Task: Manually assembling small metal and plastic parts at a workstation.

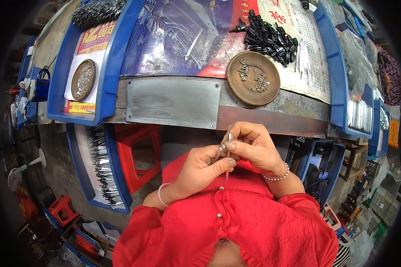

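Note:
Just in front of the table's edge, my two hands meet at the fingertips. My right hand (pixel 252 147), with a beaded bracelet at the wrist, pinches a slim silvery metal piece (pixel 230 136) between thumb and fingers. My left hand (pixel 201 167), a pale bangle on its wrist, is closed on the lower part of the same piece. Fingers cover most of it, so its full shape is hidden. Nearest on the table is a round brown dish (pixel 236 90) with small metal pins (pixel 260 83) in two heaps.
Behind the dish lie a heap of black plastic parts (pixel 272 40) and thin white rods (pixel 303 57). A metal plate (pixel 173 102) is fixed along the table edge. Blue trays stand left (pixel 109 84) and right (pixel 338 80); the left one holds an oval dish (pixel 77 75). A red stool (pixel 125 153) is below.

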The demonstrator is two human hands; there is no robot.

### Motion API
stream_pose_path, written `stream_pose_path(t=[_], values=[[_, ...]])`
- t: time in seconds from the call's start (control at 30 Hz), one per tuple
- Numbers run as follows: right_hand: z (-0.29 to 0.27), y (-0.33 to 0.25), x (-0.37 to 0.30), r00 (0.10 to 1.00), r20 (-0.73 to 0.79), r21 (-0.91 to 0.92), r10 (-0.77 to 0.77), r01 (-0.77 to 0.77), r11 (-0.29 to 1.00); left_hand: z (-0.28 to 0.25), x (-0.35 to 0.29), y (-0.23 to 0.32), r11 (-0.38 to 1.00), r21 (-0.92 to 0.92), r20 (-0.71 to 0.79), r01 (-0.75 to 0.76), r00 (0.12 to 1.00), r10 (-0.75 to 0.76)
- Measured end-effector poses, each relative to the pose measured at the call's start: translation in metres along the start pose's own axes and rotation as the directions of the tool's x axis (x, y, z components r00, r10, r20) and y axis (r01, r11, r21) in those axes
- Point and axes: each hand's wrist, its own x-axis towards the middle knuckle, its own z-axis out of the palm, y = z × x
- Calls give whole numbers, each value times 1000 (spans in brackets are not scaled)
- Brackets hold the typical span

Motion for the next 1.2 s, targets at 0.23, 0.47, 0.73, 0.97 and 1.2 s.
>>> stream_pose_path(t=[0.23, 0.47, 0.73, 0.97, 1.2], values=[[1, 1, 2, 1000, 5, 55, 7, -8, 998, -2, 2, 1, 1000, -20, -3, 22, 1000, -22], [2, -2, 2, 998, -16, -13, 54, -54, 998, -5, 3, -3, 994, -83, 6, 65, 998, -65], [3, -16, -13, 934, -145, -713, -326, 129, 689, -11, 4, -5, 983, -137, 11, 118, 993, -117], [20, -25, -25, 800, 530, -847, -282, 514, -136, -11, 10, -8, 978, -200, -5, 66, 998, -68], [16, -11, -14, 689, 695, -711, -205, 615, -342, -13, 9, -19, 939, -333, -34, 82, 995, -98]])
